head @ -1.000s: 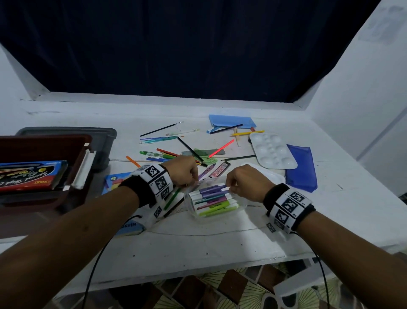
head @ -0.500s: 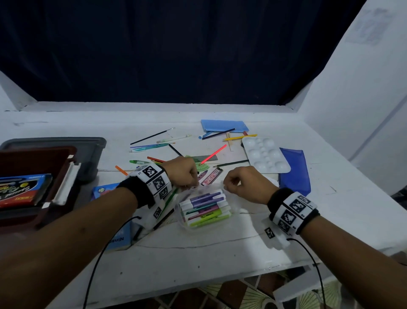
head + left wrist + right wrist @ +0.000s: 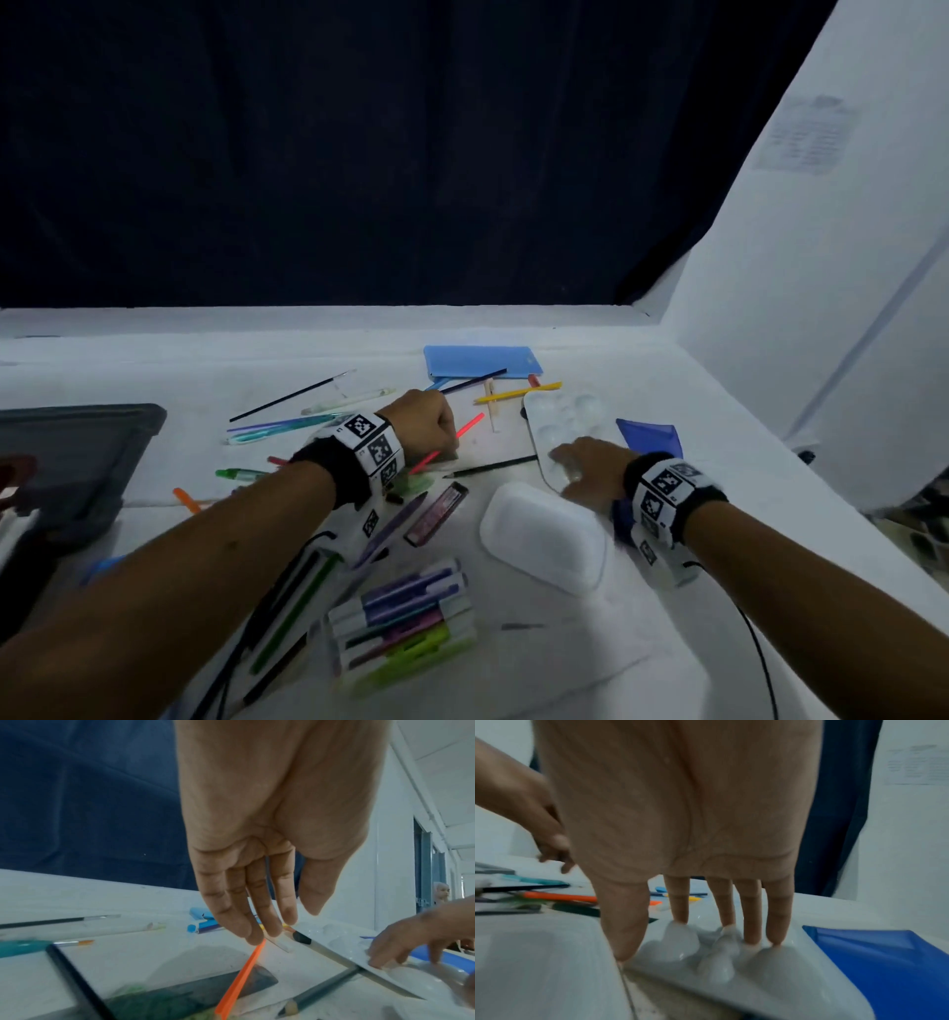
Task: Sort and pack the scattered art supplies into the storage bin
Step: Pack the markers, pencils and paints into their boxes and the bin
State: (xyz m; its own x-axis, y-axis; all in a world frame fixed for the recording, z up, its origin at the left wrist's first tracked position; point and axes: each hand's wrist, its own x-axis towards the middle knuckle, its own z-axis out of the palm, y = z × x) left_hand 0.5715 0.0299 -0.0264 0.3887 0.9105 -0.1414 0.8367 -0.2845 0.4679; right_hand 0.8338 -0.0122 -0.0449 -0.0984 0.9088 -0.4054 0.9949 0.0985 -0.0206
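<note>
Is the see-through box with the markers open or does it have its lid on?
Open. The clear plastic box of markers has no lid on, so the marker barrels show uncovered. A white lid-shaped piece lies separately beside it.

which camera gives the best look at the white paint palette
The right wrist view: the white paint palette fills the foreground, its wells under the right hand's fingertips. The head view shows its whole outline, small and blurred. The left wrist view shows only its edge.

Your head view looks forward and down across the table [image 3: 667, 401] from its near edge. Each wrist view sits close behind its fingers, low to the surface, facing the far edge. All three share the white palette [image 3: 560, 416] [image 3: 342, 947] [image 3: 770, 973], somewhat blurred.
</note>
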